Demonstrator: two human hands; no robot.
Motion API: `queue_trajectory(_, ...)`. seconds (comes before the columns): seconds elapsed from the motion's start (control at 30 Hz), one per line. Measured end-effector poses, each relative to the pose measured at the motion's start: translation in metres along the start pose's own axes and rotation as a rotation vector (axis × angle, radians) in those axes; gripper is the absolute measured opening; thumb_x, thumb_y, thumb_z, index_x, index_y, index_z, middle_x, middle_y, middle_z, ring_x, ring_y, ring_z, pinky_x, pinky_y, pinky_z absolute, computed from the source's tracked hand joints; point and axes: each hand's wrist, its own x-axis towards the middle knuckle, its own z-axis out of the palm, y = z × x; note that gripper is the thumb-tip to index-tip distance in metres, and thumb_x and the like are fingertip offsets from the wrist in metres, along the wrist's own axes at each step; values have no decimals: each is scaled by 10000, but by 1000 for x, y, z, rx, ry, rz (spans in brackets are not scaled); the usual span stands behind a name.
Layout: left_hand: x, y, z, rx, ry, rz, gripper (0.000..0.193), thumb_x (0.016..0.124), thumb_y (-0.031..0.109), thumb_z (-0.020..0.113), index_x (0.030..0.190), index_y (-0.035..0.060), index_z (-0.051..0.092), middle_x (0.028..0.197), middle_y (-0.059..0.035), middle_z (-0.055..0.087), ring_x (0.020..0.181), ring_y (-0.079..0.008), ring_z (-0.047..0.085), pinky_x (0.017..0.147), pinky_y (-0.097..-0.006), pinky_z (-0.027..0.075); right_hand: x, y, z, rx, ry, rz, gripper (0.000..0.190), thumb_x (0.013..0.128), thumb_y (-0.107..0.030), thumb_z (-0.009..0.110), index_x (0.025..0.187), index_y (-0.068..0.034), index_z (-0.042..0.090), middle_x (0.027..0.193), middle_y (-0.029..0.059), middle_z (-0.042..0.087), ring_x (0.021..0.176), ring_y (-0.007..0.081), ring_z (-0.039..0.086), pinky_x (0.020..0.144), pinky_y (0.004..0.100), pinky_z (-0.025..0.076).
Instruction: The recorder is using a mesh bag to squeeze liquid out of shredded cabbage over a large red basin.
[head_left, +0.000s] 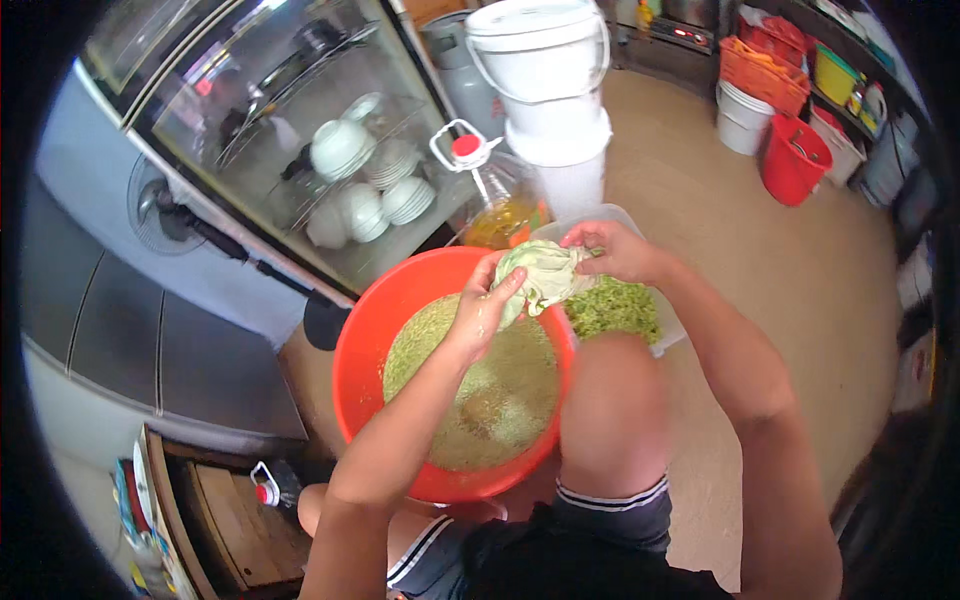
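Observation:
Over the far right rim of a large red plastic basin (351, 330) I hold a bunched pale green cloth bag (541, 271). My left hand (487, 304) grips its left side, thumb on top. My right hand (611, 251) pinches the gathered right end between thumb and fingers. Cloudy greenish liquid with chopped green bits (480, 405) fills much of the basin. Beside the basin, on the right, a translucent plastic tub (667, 330) holds a heap of chopped greens (615, 307), partly hidden behind my knee. What is inside the cloth cannot be seen.
Beyond the basin stand a large oil bottle (502, 214), stacked white buckets (551, 90) and a gas cylinder (461, 71). A glass-door cabinet (300, 150) with bowls is at left, near a fan (161, 206). A red bucket (795, 161) stands far right.

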Motion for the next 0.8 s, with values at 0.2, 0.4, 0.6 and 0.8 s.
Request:
queue_trajectory(0.2,47,-39,51,-20,-116,-74,451,905,118,713,1307,91,511,1189,-53,611,1038,-161,612,834,-312,524,-62,55,-22,-55,291,112,341,845,-117,761,1162,-87,639,1181,58,589,1091,176,570,930,339,500)
queue_trajectory(0.4,66,-70,81,203,-303,84,630,795,-51,752,1352,81,487,1272,-68,562,1183,-182,556,1010,-333,480,-64,109,-37,282,409,181,282,893,-172,721,1146,-69,653,1131,47,644,1006,161,608,897,322,506)
queue_trajectory(0.6,87,-109,61,635,-307,191,620,809,-8,761,1359,77,488,1256,-80,568,1146,-182,575,979,-334,494,-64,135,-43,-1,614,82,174,892,-101,710,1039,-15,678,924,42,691,821,124,621,767,295,510)
queue_trajectory(0.8,94,-126,44,264,-213,-247,473,895,102,719,1318,92,508,1183,-85,608,1004,-175,629,807,-326,543,-72,120,-48,-39,570,114,145,890,-71,714,1011,-6,670,895,44,697,828,119,636,764,288,517)
